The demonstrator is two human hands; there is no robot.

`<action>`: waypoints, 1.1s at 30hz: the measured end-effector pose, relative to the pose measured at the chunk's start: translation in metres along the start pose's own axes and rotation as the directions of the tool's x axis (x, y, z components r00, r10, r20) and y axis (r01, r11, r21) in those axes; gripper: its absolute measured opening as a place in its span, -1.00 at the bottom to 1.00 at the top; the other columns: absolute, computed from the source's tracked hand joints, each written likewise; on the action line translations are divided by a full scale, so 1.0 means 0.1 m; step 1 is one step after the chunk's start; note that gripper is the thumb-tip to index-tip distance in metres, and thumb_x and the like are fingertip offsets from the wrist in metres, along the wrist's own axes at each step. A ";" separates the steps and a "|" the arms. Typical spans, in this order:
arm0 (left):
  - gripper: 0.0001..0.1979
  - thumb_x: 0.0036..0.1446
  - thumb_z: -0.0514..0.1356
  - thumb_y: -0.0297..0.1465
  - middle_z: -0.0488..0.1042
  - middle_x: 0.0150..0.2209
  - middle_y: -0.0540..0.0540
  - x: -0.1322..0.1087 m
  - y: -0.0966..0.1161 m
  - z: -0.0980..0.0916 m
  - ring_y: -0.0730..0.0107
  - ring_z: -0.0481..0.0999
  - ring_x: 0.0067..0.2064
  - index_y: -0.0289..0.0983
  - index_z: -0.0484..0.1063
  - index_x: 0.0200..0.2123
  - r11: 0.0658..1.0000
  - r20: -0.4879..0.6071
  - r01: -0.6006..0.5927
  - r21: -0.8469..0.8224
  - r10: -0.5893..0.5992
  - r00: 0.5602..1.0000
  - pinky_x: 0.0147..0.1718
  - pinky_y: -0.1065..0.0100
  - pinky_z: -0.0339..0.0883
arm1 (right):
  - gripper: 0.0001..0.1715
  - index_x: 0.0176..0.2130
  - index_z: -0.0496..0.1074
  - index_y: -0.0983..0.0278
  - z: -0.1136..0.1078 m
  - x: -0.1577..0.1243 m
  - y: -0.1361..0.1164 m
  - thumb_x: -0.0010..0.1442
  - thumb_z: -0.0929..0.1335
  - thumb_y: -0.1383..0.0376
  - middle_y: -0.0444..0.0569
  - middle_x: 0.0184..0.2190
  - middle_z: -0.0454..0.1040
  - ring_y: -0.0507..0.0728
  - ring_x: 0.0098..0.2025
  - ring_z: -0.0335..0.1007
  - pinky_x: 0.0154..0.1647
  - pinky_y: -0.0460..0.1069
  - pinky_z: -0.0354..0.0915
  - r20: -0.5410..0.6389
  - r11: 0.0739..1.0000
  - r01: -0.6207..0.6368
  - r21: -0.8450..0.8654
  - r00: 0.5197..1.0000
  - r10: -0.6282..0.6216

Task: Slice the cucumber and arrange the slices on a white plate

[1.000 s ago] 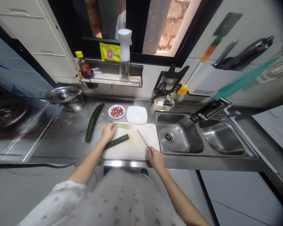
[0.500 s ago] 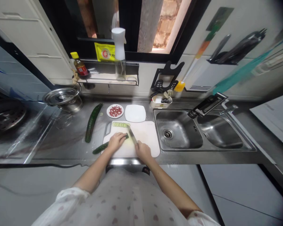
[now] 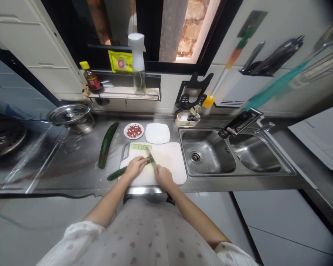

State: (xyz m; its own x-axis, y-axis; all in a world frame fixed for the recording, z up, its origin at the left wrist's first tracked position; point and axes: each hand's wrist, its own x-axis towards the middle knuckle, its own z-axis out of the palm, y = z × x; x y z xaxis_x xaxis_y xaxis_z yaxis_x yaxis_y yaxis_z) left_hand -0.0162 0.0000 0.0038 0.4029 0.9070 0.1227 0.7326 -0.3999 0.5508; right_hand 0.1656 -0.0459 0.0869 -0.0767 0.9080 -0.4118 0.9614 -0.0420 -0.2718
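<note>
A white cutting board lies on the steel counter in front of me. My left hand is curled over a cut cucumber and holds it down on the board, its stem end sticking out to the left. My right hand grips a knife whose blade rests against the cucumber's cut end, right by my left fingers. A row of cucumber slices lies along the board's far edge.
A whole cucumber lies on the counter to the left. Behind the board stand a small plate of red pieces and a white square plate. A double sink is to the right, a lidded pot at far left.
My left hand left the slices and came down onto the cucumber, pulling it leftward. My right hand brought the knife from the board's right side over to the cucumber's cut end.
</note>
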 end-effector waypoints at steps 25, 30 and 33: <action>-0.66 0.29 0.03 -0.31 0.46 -0.18 -0.10 -0.01 -0.01 0.03 0.33 0.41 -0.15 -0.11 0.45 0.06 1.000 -0.009 -0.019 0.024 0.020 1.000 -0.12 0.32 0.29 | -0.62 -0.05 0.40 0.39 0.04 -0.08 0.01 0.34 0.11 0.33 0.19 -0.19 0.53 0.18 -0.12 0.46 -0.21 -0.04 0.23 0.054 1.000 -0.001 0.002 0.999 0.001; -0.68 0.28 0.04 -0.32 0.47 -0.18 -0.11 -0.01 -0.03 0.05 0.33 0.41 -0.14 -0.13 0.47 0.02 0.999 -0.027 -0.029 0.026 0.029 0.999 -0.11 0.31 0.29 | -0.63 -0.07 0.42 0.38 0.05 -0.20 0.06 0.33 0.12 0.34 0.19 -0.19 0.53 0.18 -0.12 0.46 -0.21 -0.03 0.23 0.089 1.000 -0.021 -0.014 0.996 0.022; -0.69 0.28 0.05 -0.33 0.47 -0.19 -0.10 -0.01 -0.04 0.08 0.34 0.41 -0.15 -0.13 0.47 0.02 0.999 -0.049 -0.038 0.023 0.039 0.998 -0.13 0.32 0.29 | -0.63 -0.07 0.41 0.38 0.04 -0.22 0.06 0.33 0.12 0.34 0.19 -0.17 0.52 0.18 -0.10 0.45 -0.20 -0.04 0.23 0.102 0.999 -0.028 -0.025 0.994 0.031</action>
State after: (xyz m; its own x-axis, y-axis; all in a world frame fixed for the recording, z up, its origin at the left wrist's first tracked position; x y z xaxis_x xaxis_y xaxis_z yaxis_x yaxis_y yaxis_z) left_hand -0.0155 -0.0003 -0.0048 0.4037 0.8962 0.1841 0.7291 -0.4367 0.5270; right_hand 0.1717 -0.0676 0.0913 -0.0739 0.8589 -0.5068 0.9696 -0.0570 -0.2379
